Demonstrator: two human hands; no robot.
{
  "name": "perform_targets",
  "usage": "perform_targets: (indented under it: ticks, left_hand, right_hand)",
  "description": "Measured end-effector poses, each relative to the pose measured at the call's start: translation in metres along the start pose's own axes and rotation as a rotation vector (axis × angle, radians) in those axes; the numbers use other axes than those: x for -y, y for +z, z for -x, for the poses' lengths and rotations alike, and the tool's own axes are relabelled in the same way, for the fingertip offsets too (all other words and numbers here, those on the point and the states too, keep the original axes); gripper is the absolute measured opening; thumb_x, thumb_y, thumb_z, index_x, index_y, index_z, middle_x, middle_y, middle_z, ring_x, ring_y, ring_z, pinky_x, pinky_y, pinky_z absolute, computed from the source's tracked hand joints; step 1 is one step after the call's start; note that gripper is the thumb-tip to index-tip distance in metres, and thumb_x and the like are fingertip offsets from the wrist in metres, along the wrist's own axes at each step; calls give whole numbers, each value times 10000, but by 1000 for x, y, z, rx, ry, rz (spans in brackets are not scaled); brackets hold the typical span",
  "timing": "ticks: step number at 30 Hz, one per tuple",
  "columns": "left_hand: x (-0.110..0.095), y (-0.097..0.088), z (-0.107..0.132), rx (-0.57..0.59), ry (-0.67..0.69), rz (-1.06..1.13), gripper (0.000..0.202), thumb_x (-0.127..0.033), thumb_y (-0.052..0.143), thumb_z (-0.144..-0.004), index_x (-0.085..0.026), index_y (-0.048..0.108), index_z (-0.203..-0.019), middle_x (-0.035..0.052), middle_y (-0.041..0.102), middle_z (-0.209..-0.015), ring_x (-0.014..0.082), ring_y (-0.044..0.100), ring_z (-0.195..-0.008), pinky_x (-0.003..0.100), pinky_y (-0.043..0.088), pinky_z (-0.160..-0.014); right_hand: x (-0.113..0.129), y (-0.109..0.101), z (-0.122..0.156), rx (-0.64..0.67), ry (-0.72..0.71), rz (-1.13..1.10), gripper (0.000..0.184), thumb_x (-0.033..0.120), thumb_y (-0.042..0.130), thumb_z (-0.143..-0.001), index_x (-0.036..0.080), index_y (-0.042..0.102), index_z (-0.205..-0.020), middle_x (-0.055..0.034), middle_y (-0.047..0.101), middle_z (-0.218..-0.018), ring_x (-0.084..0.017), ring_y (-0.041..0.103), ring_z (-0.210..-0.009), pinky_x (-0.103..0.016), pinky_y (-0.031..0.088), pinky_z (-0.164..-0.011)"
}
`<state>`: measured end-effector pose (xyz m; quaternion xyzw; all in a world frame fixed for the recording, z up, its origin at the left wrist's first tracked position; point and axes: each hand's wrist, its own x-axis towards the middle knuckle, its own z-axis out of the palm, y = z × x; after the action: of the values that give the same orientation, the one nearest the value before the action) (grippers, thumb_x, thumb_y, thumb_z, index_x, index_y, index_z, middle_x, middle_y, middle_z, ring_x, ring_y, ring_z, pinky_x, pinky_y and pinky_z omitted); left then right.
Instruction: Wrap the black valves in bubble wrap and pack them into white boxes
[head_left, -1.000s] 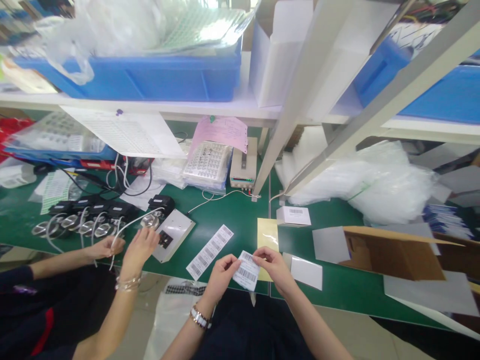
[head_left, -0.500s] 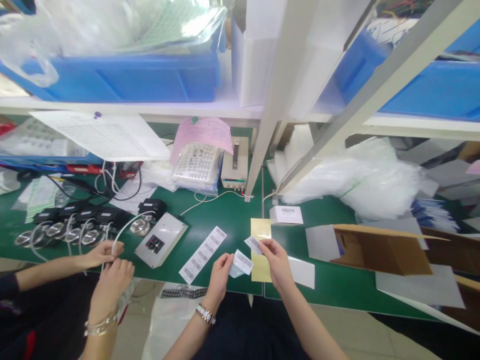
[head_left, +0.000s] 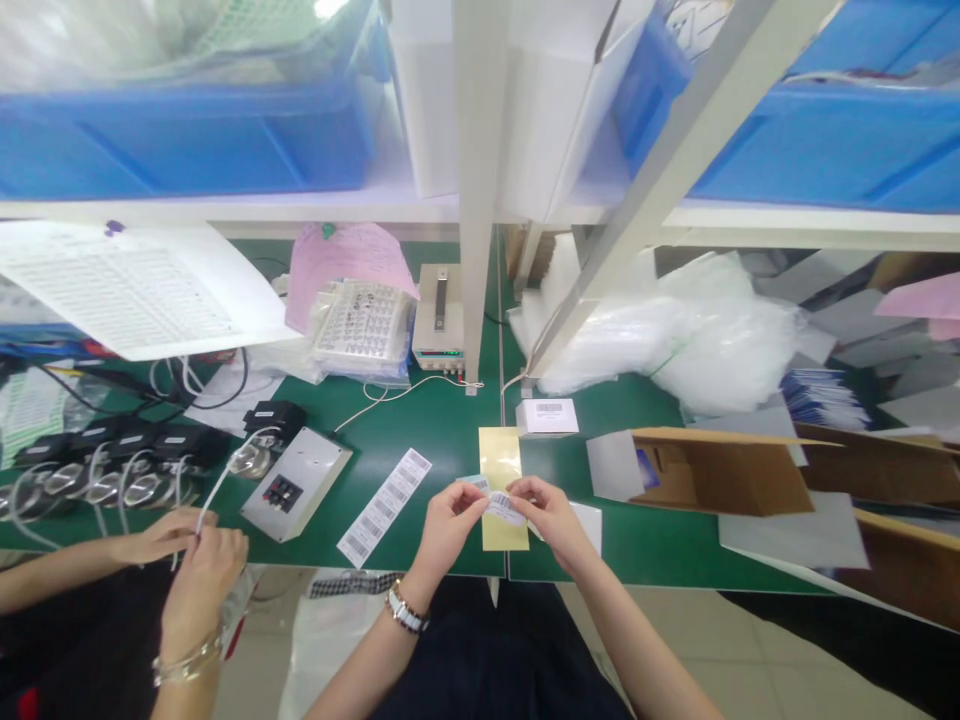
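Observation:
A small white barcode label [head_left: 504, 507] is stretched between my two hands, over a yellow sheet [head_left: 504, 460] on the green bench. My left hand [head_left: 452, 525] pinches its left end between thumb and fingertips. On the other end, the thumb and forefinger of my right hand [head_left: 551, 515] are closed. A pale bluish slip [head_left: 474, 483] shows just behind my left fingers; whether they hold it too is hidden. Left of my hands lies a strip of barcode labels [head_left: 385, 507]. Partly covered by my right hand is a white card [head_left: 589, 522].
A small white box [head_left: 547, 416] with a barcode stands behind my right hand. Open cartons [head_left: 712, 470] lie to the right. At left are a grey switch box [head_left: 298, 484], valve-like devices and a co-worker's hands [head_left: 199, 550] on a white cable. A shelf post [head_left: 480, 190] rises ahead.
My hands have come together, and the label my right hand held now spans both. The labelled bluish slip in my left hand is now mostly hidden. The view has shifted right.

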<state>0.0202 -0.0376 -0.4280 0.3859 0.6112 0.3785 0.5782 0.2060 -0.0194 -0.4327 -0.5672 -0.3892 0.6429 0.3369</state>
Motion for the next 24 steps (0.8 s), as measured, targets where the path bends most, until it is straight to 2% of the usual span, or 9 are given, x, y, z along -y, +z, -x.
perform_targets:
  ticks: [2, 4, 6, 8, 10, 13, 15, 19, 24]
  left_hand:
    - [3, 10, 2, 9, -35, 40, 269, -424, 745, -751, -180, 642, -704, -12, 625, -668, 156, 558, -663, 278, 441, -674]
    - [7, 19, 5, 13, -66, 81, 293, -439, 745, -746, -180, 618, -693, -22, 604, -651, 145, 544, -654, 270, 437, -670]
    - [12, 29, 9, 20, -97, 119, 316, -458, 746, -739, -180, 604, -690, -25, 591, -647, 140, 536, -653, 265, 435, -669]
    - [16, 40, 14, 33, -130, 145, 327, -473, 743, -738, -177, 608, -703, -18, 599, -662, 139, 540, -661, 265, 439, -678]
    - [19, 51, 19, 49, -162, 151, 330, -478, 744, -737, -174, 618, -720, -10, 612, -678, 141, 549, -668, 266, 447, -687]
    - [23, 68, 25, 64, -187, 123, 329, -480, 746, -731, -171, 632, -726, -8, 610, -671, 144, 546, -661, 266, 443, -677]
    - [26, 79, 28, 70, -187, 86, 330, -485, 740, -729, -172, 635, -708, -12, 597, -650, 143, 534, -644, 264, 430, -655]
    - [33, 99, 25, 60, -156, -20, 315, -485, 724, -726, -187, 632, -682, -11, 604, -635, 156, 539, -625, 274, 421, -628]
    - [44, 124, 3, -7, -92, -183, 241, -423, 700, -730, -198, 637, -674, -2, 632, -640, 172, 560, -618, 289, 426, -623]
  right_hand:
    - [-7, -10, 6, -25, 9, -28, 319, 441, 797, -704, 202, 729, -905, -64, 743, -947, -207, 639, -812, -329, 485, -729]
    - [-18, -21, 14, -107, 34, -101, 486, 472, 800, -702, 226, 694, -1108, -83, 742, -1077, -216, 658, -852, -322, 492, -709]
    - [-30, -31, 25, -215, 80, -178, 583, 534, 802, -693, 241, 660, -1176, -98, 732, -1141, -238, 676, -908, -310, 493, -682]
    - [-39, -41, 39, -270, 130, -198, 545, 595, 783, -704, 226, 691, -1094, -100, 741, -1082, -252, 679, -914, -291, 472, -643]
    - [-45, -49, 53, -258, 149, -178, 465, 617, 761, -733, 209, 722, -953, -84, 741, -954, -238, 660, -850, -277, 436, -600]
    - [-48, -57, 71, -266, 110, -140, 398, 593, 776, -731, 202, 706, -759, -34, 671, -713, -189, 567, -673, -285, 400, -570]
    - [-51, -63, 78, -321, 89, -108, 397, 589, 786, -708, 207, 678, -693, -17, 632, -639, -184, 538, -620, -307, 412, -591]
    - [-62, -75, 80, -399, 66, 20, 381, 594, 707, -756, 219, 662, -708, -44, 686, -696, -234, 617, -686, -346, 475, -668]
    - [-76, -88, 64, -498, 41, 135, 349, 569, 649, -799, 221, 645, -764, -61, 703, -760, -243, 632, -732, -365, 496, -737]
